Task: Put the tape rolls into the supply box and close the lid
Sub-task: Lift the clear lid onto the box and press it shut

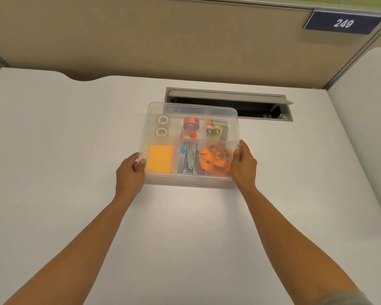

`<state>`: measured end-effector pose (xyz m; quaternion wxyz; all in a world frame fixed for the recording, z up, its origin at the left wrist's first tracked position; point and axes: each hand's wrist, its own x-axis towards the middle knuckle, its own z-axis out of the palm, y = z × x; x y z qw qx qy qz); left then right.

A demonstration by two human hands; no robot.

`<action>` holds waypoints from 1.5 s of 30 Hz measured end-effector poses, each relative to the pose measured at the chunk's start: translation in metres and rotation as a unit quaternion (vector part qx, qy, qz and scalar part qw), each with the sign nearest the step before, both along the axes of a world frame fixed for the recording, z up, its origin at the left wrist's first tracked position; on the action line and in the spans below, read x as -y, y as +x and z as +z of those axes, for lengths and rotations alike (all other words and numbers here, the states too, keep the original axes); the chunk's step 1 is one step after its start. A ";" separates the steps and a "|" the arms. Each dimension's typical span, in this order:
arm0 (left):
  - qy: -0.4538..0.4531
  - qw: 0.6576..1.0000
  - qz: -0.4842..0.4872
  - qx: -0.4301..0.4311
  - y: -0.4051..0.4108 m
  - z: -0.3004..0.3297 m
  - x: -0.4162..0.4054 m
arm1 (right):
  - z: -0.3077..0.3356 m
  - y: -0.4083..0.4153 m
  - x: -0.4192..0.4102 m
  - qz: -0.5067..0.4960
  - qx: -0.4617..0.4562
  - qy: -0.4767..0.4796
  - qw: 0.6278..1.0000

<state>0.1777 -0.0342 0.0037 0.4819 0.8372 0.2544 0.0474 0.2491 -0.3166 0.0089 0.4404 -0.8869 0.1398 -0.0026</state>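
A clear plastic supply box [185,181] sits on the white desk. A transparent lid [194,107] hovers over it, held at both side edges. My left hand [131,172] grips the lid's left edge and my right hand [243,165] grips its right edge. Through the lid I see two white tape rolls [162,125] in the back left compartment and two pink tape rolls [190,128] in the back middle one.
The box also holds an orange sticky-note pad [160,159], metal clips [189,159], an orange strap [215,159] and small items at the back right. An open cable hatch [262,108] lies in the desk behind the box. Beige partition walls stand behind.
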 end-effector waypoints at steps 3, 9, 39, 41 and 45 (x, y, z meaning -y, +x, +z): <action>0.007 1.000 -0.018 -0.003 0.000 0.000 -0.001 | -0.003 0.002 -0.001 0.003 -0.007 -0.025 1.000; 0.142 0.986 -0.080 -0.032 0.003 0.000 -0.004 | -0.005 0.005 -0.003 0.027 -0.014 -0.093 0.995; 0.339 0.923 -0.185 0.001 0.116 0.030 -0.013 | 0.008 0.071 -0.005 0.122 0.071 -0.233 0.962; 0.352 0.906 -0.234 -0.009 0.132 0.021 -0.012 | 0.006 0.087 -0.010 0.176 0.060 -0.265 0.946; 0.373 0.875 -0.307 -0.029 0.157 0.011 -0.004 | -0.003 0.111 -0.018 0.267 0.023 -0.320 0.909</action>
